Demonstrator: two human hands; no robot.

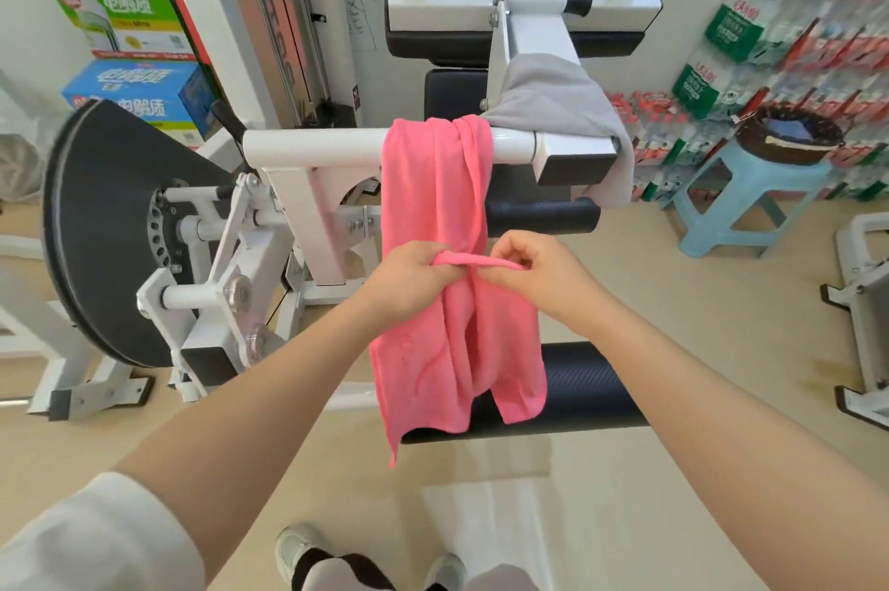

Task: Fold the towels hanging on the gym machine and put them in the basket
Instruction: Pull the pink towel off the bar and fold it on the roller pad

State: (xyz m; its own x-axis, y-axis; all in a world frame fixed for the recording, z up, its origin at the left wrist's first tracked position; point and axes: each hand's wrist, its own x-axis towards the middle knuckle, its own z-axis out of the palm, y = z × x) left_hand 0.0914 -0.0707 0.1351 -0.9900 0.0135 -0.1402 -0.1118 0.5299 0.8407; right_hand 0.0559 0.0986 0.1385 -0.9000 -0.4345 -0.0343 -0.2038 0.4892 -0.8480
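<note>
A pink towel (433, 186) hangs over the white horizontal bar (312, 145) of the gym machine, its lower part draped down in front of a black padded roller (587, 393). My left hand (409, 282) grips a bunched fold of the pink towel at mid-height. My right hand (534, 273) pinches the same rolled edge just to the right. A grey towel (548, 100) lies over the machine's arm behind the pink one. A dark woven basket (789, 136) with something blue inside sits on a light blue plastic stool (750, 201) at the right.
The machine's black weight disc (101, 230) and white linkage stand at the left. Cardboard boxes (139, 95) are stacked at the back left, packs of bottled water (769, 42) along the right wall. Another white frame (866, 302) is at the right edge. My shoes (298, 552) show below.
</note>
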